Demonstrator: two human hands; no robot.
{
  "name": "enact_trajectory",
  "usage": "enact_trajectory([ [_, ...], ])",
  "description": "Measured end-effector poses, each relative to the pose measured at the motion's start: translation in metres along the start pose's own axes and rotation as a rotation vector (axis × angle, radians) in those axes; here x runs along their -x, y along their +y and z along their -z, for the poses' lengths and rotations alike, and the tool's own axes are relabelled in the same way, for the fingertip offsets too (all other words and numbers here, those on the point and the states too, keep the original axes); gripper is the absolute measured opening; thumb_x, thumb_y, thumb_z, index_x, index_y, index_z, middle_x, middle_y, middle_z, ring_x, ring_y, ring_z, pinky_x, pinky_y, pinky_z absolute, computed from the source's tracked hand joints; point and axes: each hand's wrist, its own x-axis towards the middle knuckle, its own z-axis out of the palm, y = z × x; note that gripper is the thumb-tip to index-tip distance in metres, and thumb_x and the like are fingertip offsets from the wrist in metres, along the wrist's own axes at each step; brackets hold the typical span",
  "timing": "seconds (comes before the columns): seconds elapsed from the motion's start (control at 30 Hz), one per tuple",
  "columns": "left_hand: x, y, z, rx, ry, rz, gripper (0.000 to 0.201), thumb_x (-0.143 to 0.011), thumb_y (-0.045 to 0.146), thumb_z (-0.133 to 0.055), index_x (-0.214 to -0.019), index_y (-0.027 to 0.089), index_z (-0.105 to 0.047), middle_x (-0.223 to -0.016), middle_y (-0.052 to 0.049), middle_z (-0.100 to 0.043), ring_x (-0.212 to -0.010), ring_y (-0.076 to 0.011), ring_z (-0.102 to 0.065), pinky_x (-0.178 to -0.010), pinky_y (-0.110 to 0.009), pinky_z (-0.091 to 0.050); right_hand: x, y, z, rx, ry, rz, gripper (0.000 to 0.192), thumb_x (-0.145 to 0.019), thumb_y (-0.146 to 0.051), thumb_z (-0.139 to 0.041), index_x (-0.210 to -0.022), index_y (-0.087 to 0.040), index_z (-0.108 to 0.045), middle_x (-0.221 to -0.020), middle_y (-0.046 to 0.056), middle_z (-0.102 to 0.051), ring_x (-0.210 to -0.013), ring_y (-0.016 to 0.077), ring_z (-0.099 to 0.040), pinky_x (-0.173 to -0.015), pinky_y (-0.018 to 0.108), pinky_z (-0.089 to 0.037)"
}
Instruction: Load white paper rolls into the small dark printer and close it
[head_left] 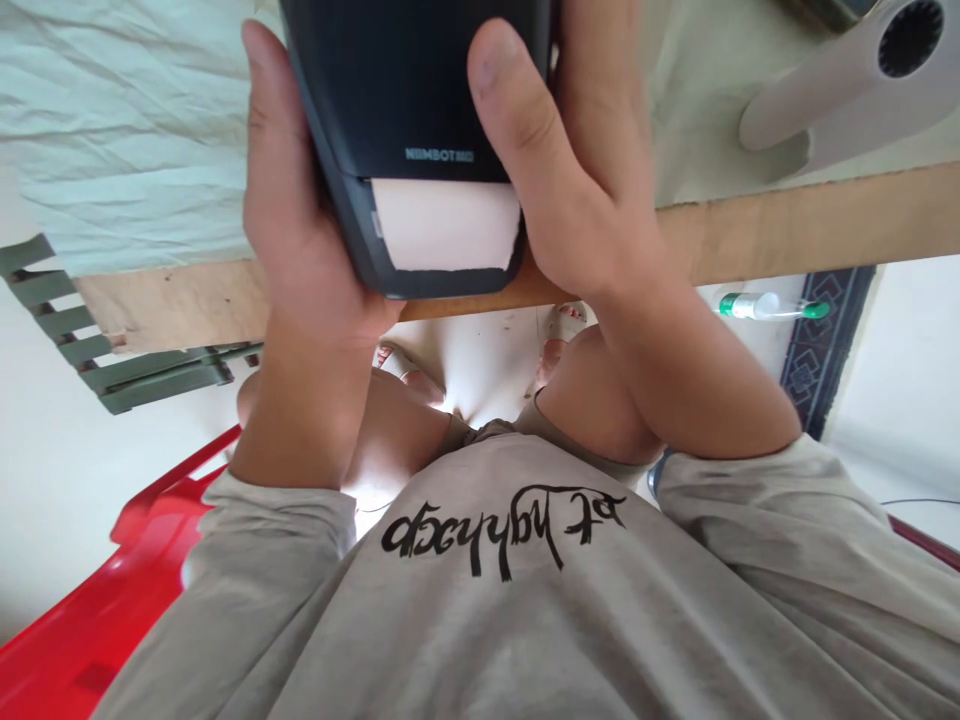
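Both hands on the NIIMBOT label printer (pixel 420 90), dark casing, held up over the wooden table edge (pixel 787 225) and close to the chest.

- Left hand (pixel 300 230): wrapped round the printer's left side, palm under its lower corner, fingers hidden behind the body. Grasping.
- Right hand (pixel 577 190): clamped on the printer's right side, thumb (pixel 510 110) laid across the front face just above the paper. Grasping too.
- Label paper (pixel 446 225): pale blank strip showing in the slot at the printer's near end, just below the logo. Edge looks straight; can't tell whether it is torn or still on the roll.

Around the printer:
- left of it, a creased pale green cloth (pixel 135 150) on the table
- far right of it, a white tube-shaped device (pixel 847 90) with a dark round opening, lying on the table
- below and right of it, on the floor, a clear bottle with green ends (pixel 772 306) by a dark patterned rug (pixel 825 340)
- below and left of it, green slats (pixel 90 340) and a red plastic chair (pixel 112 620)

My read: the step is holding and inspecting the printer at its paper outlet, with nothing pinched on the strip itself. Any work on the paper calls for one hand to carry the whole body while the other comes free, and the right thumb is the nearest digit to the strip.
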Motion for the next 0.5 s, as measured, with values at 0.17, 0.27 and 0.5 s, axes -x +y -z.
enact_trajectory([
  [0.17, -0.004, -0.002, 0.012, 0.094, -0.108, 0.002, 0.061, -0.101, 0.03, -0.007, -0.1, 0.009, -0.064, -0.103, -0.003, -0.064, -0.148, -0.0202, -0.026, -0.118, -0.045, -0.039, -0.005, 0.026, -0.001, -0.02, -0.188, 0.267, 0.067, -0.089, -0.06, -0.029, -0.135, -0.011, -0.033, -0.134, 0.001, -0.044, -0.136, 0.002, -0.043, -0.133, 0.021, -0.025],
  [0.27, -0.007, -0.006, 0.019, 0.17, -0.113, 0.006, 0.054, -0.101, 0.028, -0.013, -0.096, 0.007, -0.063, -0.102, -0.001, -0.063, -0.146, -0.0181, -0.03, -0.116, -0.039, -0.04, -0.013, 0.041, -0.003, 0.033, -0.296, 0.3, 0.092, -0.082, -0.072, -0.03, -0.141, -0.002, -0.018, -0.145, 0.006, -0.032, -0.142, 0.0062, -0.035, -0.136, 0.023, -0.017],
  [0.5, -0.012, -0.005, 0.013, 0.045, 0.038, 0.049, 0.047, -0.1, 0.023, -0.014, -0.098, 0.006, -0.058, -0.091, -0.001, -0.061, -0.146, -0.0192, -0.025, -0.114, -0.046, -0.038, -0.016, 0.036, 0.002, -0.016, -0.284, 0.134, 0.108, -0.071, -0.073, -0.05, -0.139, 0.005, -0.018, -0.134, 0.009, -0.041, -0.14, 0.0077, -0.038, -0.135, 0.023, -0.022],
])
